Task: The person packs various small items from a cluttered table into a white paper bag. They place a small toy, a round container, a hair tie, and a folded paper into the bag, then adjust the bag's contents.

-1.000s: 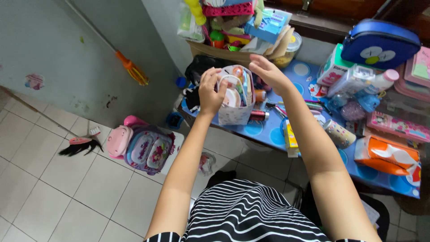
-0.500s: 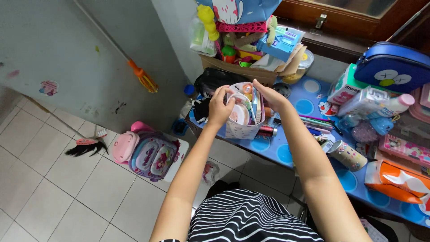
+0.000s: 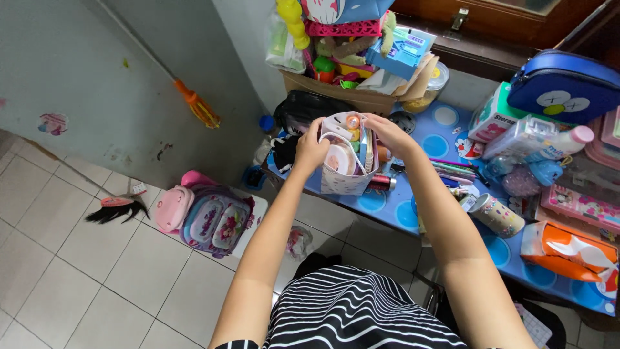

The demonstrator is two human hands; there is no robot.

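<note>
White tiled floor [image 3: 97, 258] on the left, grey-green wall [image 3: 84, 71] behind; a pink bag [image 3: 206, 220] lies on the tiles by the table's corner. Blue dotted table [image 3: 445, 119] crowded edge to edge: cardboard box [image 3: 336, 94] of toys at back, blue case [image 3: 562, 81] far right, orange pack [image 3: 565, 249] on the near edge. Small white pouch [image 3: 345, 174] stands at the table's near-left edge. Left hand [image 3: 310, 150] clasps its left side; right hand [image 3: 387, 132] pinches its top rim.
</note>
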